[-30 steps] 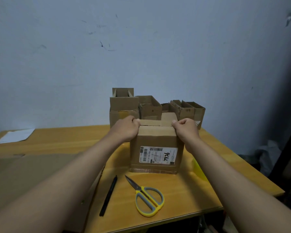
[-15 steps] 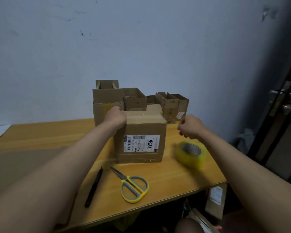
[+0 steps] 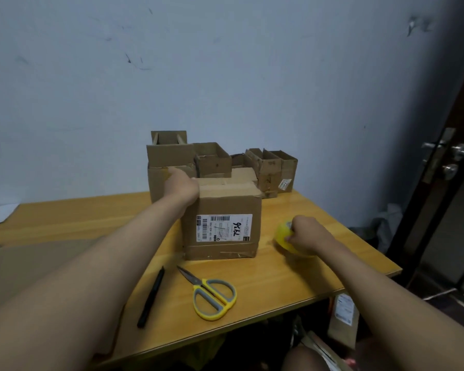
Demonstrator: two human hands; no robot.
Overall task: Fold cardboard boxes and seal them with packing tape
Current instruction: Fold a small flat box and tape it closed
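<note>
A brown cardboard box [image 3: 223, 210] with a white shipping label stands in the middle of the wooden table [image 3: 319, 279], its top flaps folded down. My left hand [image 3: 181, 187] rests on the box's top left edge and holds the flaps down. To the right of the box, my right hand [image 3: 307, 234] grips a roll of yellow packing tape [image 3: 283, 234] that lies on the table; the hand covers most of the roll.
Yellow-handled scissors [image 3: 213, 295] and a black pen [image 3: 152, 297] lie in front of the box. Several open cardboard boxes [image 3: 268, 167] stand behind it by the wall. Flat cardboard [image 3: 24, 263] covers the table's left side. A door [image 3: 450, 167] is at right.
My right hand left the box's top right edge, dropped to the right and took hold of the tape roll. The left hand stayed on the box. The view swung rightwards.
</note>
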